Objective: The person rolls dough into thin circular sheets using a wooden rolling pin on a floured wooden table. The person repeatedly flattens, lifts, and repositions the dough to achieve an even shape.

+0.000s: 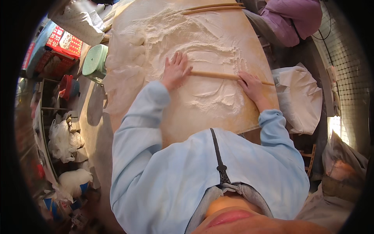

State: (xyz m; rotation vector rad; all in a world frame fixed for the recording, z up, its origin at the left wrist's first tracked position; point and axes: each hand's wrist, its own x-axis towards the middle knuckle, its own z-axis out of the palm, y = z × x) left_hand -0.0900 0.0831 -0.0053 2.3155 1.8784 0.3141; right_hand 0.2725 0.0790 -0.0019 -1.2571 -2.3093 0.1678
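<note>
A long thin wooden rolling pin (216, 75) lies across the floured wooden board (263, 102). At its left end is my left hand (176, 70), palm down with the fingers spread; whether that end runs under the palm is hidden. My right hand (251, 84) rests over the pin near its right end, and the tip sticks out beyond the fingers. White flour (216, 102) lies in ridges and streaks around the pin. A smooth pale patch (207, 63) beyond the pin may be flattened dough, but flour blurs its edges. Clear plastic sheeting (124, 73) covers rounded pale lumps (137, 39) on the left.
Two wooden sticks (213, 8) lie at the board's far edge. A person in purple clothing (292, 20) is at the far right. White cloth (301, 96) hangs beside the right edge. Leftward are a green stool (95, 61), a red bucket (66, 87) and plastic bags (62, 140).
</note>
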